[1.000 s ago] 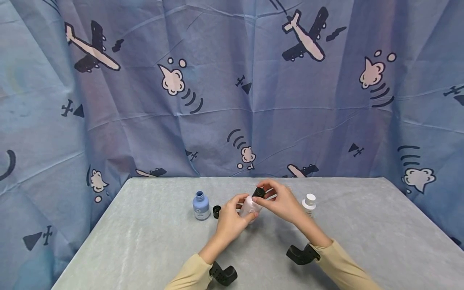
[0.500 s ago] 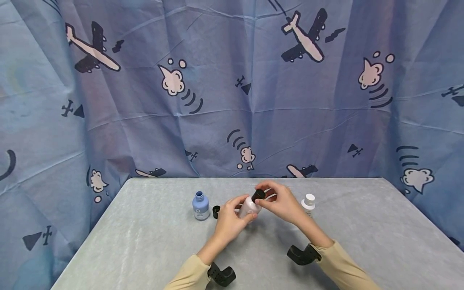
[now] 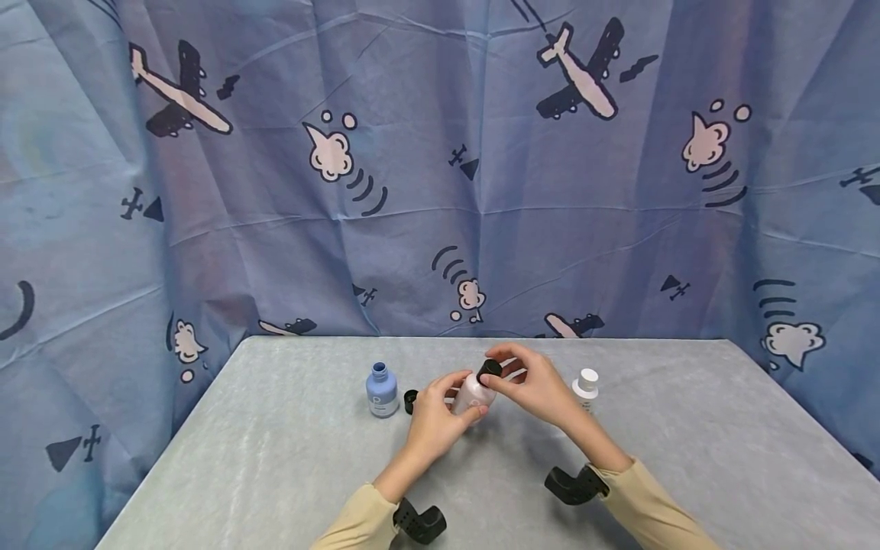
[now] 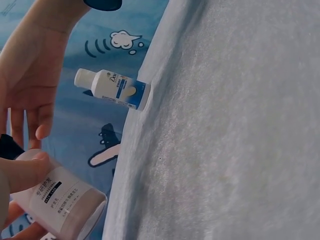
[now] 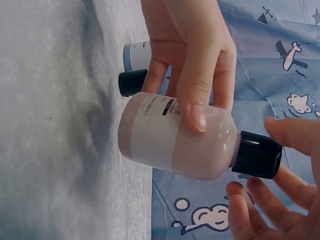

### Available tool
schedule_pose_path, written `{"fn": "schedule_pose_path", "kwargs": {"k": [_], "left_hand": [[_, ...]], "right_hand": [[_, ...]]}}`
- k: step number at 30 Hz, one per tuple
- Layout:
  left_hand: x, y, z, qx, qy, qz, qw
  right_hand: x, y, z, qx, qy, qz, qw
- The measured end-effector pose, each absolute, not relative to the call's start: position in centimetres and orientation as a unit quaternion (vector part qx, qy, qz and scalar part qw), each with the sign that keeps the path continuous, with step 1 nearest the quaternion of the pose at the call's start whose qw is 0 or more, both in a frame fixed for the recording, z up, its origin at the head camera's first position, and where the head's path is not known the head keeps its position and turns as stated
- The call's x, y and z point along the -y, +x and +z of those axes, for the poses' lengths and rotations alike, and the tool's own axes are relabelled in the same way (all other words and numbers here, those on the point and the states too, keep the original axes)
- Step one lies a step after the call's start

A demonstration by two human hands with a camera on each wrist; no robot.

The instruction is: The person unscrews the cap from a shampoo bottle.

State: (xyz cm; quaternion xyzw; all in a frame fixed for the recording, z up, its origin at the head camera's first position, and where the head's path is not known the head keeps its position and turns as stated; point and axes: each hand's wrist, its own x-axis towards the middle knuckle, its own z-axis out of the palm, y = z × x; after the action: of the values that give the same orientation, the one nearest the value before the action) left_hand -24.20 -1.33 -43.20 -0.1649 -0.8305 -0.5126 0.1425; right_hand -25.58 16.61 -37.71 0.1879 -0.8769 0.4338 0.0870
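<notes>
My left hand [image 3: 435, 420] grips a pale pink bottle [image 5: 150, 132] round its body, thumb across the front by the printed label. The bottle leans to the right just over the table in the head view. A black cap [image 5: 257, 155] sits at its neck. My right hand [image 3: 539, 389] pinches this cap between thumb and fingers; in the right wrist view the thumb lies on one side and the fingertips curl close to the other. In the left wrist view the pink bottle's base faces the table, and the right palm shows behind it.
Left of the hands, a blue bottle [image 3: 381, 391] stands uncapped, with a loose black cap [image 3: 410, 402] beside it. A white bottle [image 4: 117, 90] with a white cap stands to the right, partly behind the right forearm. A patterned blue curtain [image 3: 412, 168] hangs behind the grey table [image 3: 289, 458].
The right thumb and fingers have shifted slightly on the black cap, which sits a touch lower. The left hand and pink bottle have hardly moved.
</notes>
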Motion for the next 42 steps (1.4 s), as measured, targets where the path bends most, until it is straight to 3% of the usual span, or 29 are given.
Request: {"fn": "schedule_pose_path", "kwargs": {"k": [6, 22, 29, 42], "left_hand": [[1.43, -24.29, -43.14, 0.838, -0.163, -0.496, 0.159], [1.77, -24.09, -43.48, 0.829, -0.190, -0.513, 0.113], [1.76, -24.11, -43.56, 0.828, -0.194, -0.511, 0.123], [1.39, -23.59, -43.69, 0.837, -0.163, -0.503, 0.143]], "right_hand": [[-16.39, -25.76, -37.67, 0.883, 0.164, 0.431, 0.087], [-16.87, -25.71, -37.97, 0.850, 0.269, 0.445, 0.089], [-16.95, -25.52, -37.93, 0.848, 0.288, 0.436, 0.087], [-16.04, -25.32, -38.61, 0.878, 0.177, 0.433, 0.096]]}}
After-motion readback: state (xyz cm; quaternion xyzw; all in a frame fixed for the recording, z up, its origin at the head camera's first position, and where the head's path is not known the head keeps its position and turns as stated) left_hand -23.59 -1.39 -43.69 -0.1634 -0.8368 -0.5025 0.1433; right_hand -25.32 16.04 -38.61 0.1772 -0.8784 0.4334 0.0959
